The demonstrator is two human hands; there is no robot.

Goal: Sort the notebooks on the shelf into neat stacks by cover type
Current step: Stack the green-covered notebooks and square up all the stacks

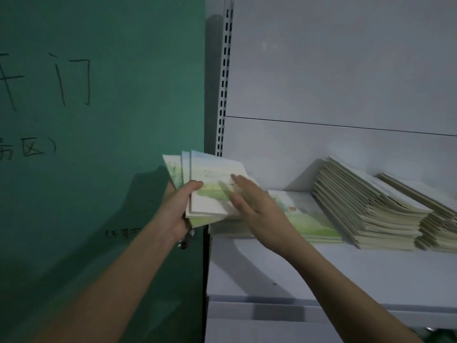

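My left hand (178, 206) grips a fanned bunch of notebooks (212, 174) with pale sky-and-meadow covers, held up at the shelf's left end, thumb across the top cover. My right hand (254, 204) lies with straight fingers on the right part of the top cover. On the white shelf (321, 273) below lies a low stack with a green landscape cover (311, 219). Right of it stands a tall slanted stack of cream notebooks (366, 214), then another cream stack (437, 224) at the frame edge.
A green wall (99, 120) with black handwritten characters fills the left half. A perforated white upright (223, 82) marks the shelf's left side, with a white back panel (346, 70) behind. A small dark object (185, 240) hangs under my left wrist.
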